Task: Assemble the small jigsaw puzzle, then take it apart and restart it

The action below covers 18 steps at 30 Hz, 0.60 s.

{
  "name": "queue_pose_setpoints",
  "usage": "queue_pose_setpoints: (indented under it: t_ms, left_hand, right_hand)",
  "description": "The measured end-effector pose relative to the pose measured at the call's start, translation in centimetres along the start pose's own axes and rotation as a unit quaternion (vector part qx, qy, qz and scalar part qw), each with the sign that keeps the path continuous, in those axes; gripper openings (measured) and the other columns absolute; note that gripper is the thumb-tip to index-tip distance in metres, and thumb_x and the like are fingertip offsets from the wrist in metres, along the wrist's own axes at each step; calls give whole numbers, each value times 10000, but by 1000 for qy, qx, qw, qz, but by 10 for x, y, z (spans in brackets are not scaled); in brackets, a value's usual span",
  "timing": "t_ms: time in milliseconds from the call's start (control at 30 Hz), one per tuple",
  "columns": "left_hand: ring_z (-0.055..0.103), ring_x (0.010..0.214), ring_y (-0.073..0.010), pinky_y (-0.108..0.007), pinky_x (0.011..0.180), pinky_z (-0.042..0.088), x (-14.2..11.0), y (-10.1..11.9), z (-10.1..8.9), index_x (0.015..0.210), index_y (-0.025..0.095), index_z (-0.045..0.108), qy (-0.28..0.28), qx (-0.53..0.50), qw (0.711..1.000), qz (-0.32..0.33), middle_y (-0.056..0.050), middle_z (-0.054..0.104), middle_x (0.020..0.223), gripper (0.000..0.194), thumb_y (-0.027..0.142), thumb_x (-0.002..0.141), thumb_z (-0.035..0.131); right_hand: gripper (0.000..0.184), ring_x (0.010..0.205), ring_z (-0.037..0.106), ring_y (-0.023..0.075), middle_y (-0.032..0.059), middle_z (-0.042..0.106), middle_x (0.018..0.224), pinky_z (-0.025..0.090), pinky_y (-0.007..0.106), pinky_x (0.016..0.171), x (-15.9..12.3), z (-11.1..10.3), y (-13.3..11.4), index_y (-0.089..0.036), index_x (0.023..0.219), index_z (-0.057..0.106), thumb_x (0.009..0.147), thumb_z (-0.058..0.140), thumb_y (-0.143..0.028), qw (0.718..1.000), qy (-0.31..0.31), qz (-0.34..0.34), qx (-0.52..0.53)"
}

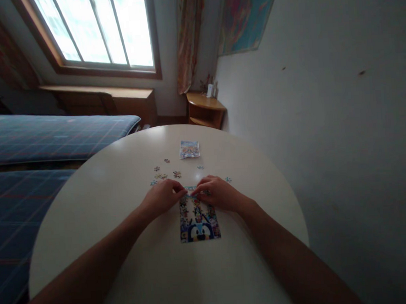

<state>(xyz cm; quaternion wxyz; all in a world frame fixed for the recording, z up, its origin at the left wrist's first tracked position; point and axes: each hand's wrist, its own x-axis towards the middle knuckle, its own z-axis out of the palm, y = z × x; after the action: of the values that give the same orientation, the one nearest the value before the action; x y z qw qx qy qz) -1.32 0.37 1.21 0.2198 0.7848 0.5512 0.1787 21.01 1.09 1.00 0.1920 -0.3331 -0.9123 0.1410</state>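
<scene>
The left forearm [106,253] and right forearm [280,246] are bare — long, tapering shapes — and the left hand [160,196] and right hand [220,192] are bare too, their finer details blurred.

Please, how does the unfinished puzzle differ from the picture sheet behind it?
The puzzle looks larger than the picture sheet. The puzzle has open gaps; the sheet appears whole. The puzzle lies nearer, the sheet farther away. Both lie on the white table and carry colourful pictures.
</scene>
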Motion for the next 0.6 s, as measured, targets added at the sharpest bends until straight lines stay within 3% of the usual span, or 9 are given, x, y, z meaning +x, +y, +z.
queue_pose_setpoints:
  t_ms: [600]
  left_hand:
    - [661, 703, -182, -264, 643, 461, 2, -19, -10, 949, 200, 697, -43, -38, 998, 4, -24, 736, 829, 276, 357, 726, 660]
  right_hand:
    - [205, 881, 629, 174, 78, 692, 1041, 450, 334, 844, 0, -7, -13, -276, 1057, 750, 922, 601, -315, 997, -39, -40, -59]
